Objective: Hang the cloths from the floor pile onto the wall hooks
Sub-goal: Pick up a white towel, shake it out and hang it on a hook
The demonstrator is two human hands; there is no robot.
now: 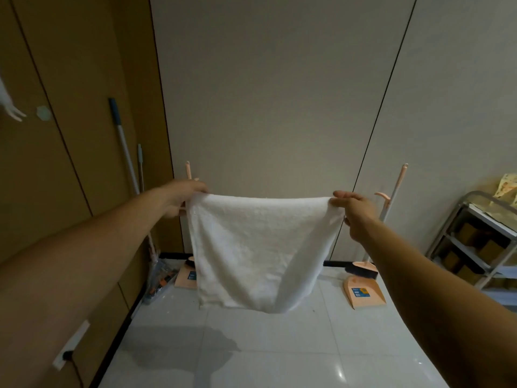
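A white terry cloth [249, 247] hangs spread out in front of me, held up by its two top corners above the tiled floor. My left hand [183, 196] pinches the top left corner and my right hand [354, 210] pinches the top right corner. The cloth's top edge is stretched almost straight between them, and its lower right part folds inward. On the brown wall at far left a pale hook [14, 110] sticks out, with a small round pad [43, 112] beside it. No floor pile of cloths is in view.
Mop handles [123, 141] lean in the left corner. Two peach broom-and-dustpan sets stand against the white wall, one partly behind the cloth [186, 275], one at the right [363, 292]. A metal shelf cart [475, 236] stands far right. A wall socket with a cord [70, 348] is at lower left.
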